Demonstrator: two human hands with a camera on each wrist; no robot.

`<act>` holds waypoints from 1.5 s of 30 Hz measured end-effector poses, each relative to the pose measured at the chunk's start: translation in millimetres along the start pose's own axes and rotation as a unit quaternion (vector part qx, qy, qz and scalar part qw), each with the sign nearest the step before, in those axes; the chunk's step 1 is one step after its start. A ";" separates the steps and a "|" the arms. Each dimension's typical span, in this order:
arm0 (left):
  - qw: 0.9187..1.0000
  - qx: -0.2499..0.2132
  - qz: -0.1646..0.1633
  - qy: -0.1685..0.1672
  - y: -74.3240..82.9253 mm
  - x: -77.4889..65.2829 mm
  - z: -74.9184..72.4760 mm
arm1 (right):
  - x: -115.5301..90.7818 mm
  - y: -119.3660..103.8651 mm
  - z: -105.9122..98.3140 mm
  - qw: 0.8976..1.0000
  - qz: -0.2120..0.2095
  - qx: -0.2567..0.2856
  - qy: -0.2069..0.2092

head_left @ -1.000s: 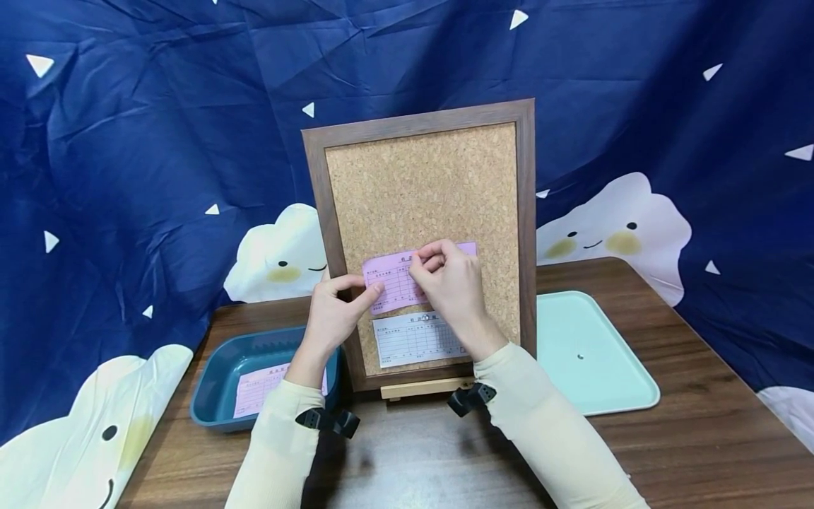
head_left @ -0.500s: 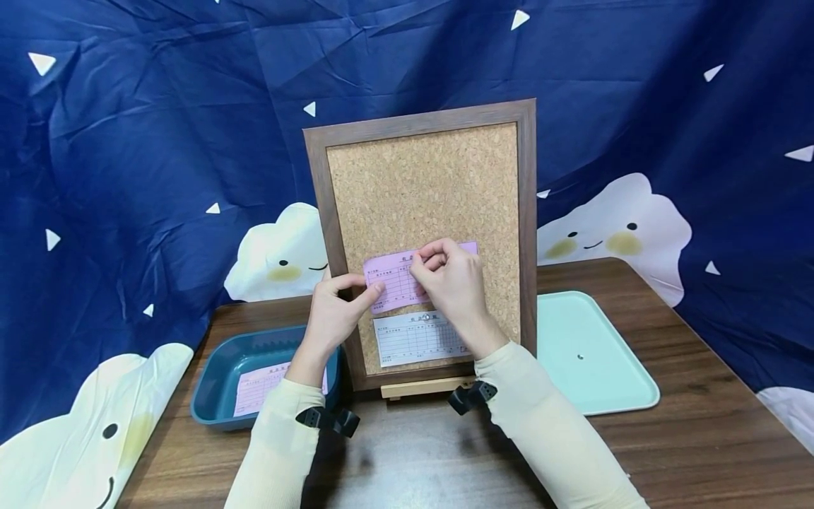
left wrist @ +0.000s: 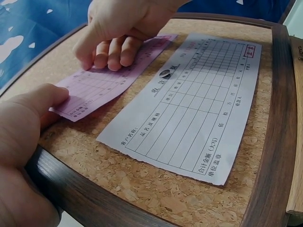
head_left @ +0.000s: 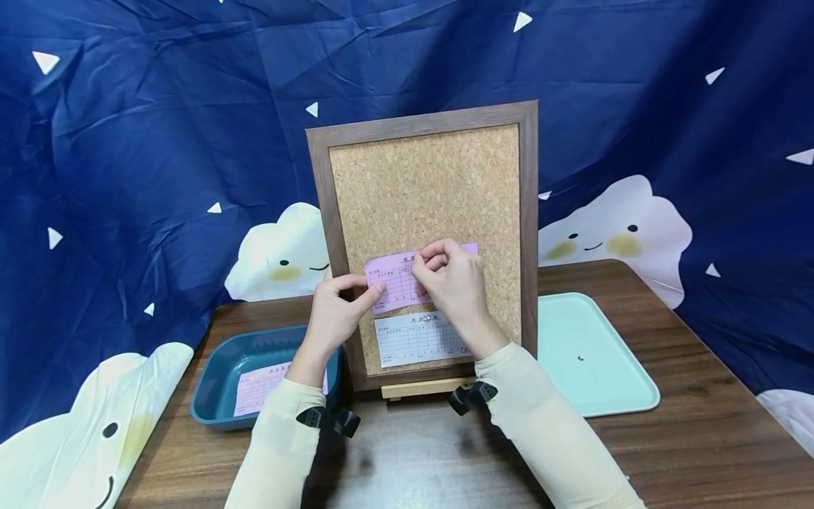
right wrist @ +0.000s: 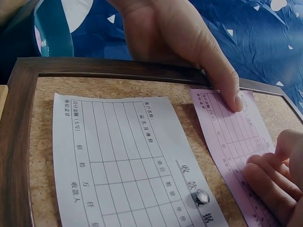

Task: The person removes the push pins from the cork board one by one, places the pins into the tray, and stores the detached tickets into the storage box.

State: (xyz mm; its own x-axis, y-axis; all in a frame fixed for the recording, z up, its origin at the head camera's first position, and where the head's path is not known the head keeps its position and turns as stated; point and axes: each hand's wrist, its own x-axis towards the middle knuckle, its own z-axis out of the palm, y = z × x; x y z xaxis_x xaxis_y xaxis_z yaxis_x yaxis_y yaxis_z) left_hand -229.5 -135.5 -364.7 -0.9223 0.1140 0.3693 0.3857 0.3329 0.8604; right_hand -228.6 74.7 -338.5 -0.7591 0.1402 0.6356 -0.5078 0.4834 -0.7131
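Observation:
A framed corkboard stands upright on a small wooden easel. My left hand pinches the left edge of a pink receipt against the board, thumb on its front. At that receipt's upper middle, thumb and index fingertip of my right hand press together, the other fingers curled. What those fingertips pinch is hidden. Just below, a white receipt hangs flat on the cork, with a clear round-headed pushpin through its printed title.
To the left, a teal basin has another pink receipt lying inside. A mint-green tray rests on the wooden table at right. The easel's ledge supports the board's lower edge. A blue curtain hangs behind.

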 end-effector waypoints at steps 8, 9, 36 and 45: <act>1.000 -0.001 0.000 0.000 -1.1 0.8 0.2 | -0.3 0.7 0.4 1.000 0.003 0.013 -0.003; 1.000 -0.001 0.000 0.000 -1.1 0.8 0.2 | -0.4 0.8 0.4 1.000 0.004 0.014 -0.003; 1.000 -0.001 -0.005 -0.001 0.7 0.9 0.4 | 0.2 -1.2 0.2 1.000 0.015 0.024 -0.008; 1.000 0.007 -0.003 -0.002 2.1 1.4 0.1 | 0.2 -0.4 1.0 0.999 0.022 0.049 -0.011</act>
State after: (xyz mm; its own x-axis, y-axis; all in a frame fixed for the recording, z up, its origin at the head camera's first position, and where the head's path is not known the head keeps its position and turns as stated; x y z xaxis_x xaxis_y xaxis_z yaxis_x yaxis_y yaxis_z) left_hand -230.0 -134.5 -362.4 -0.9245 0.1160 0.3631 0.3803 0.3458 0.8578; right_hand -229.0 73.7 -338.3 -0.7894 0.1397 0.5978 -0.5111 0.3901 -0.7659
